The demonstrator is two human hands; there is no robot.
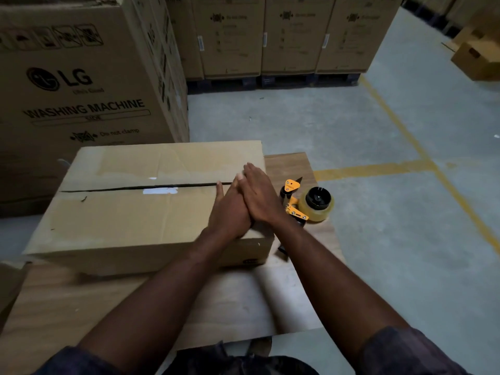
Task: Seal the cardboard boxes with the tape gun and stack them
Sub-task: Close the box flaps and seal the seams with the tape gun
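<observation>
A brown cardboard box (130,212) lies on a wooden table (189,299), its two top flaps folded down with a dark seam running left to right between them. My left hand (230,209) lies flat on the box top near its right end, fingers straight. Over it rests my right hand (257,193), also flat, fingers reaching the seam's right end. Just right of the box, on the table, lies a yellow and black tape gun (305,204) with a roll of clear tape. Neither hand touches it.
A tall LG washing machine carton (81,85) stands close behind the box at left. More cartons on pallets (284,36) line the back. Grey floor with yellow lines (405,169) spreads to the right. Smaller cardboard boxes (476,60) sit at far right.
</observation>
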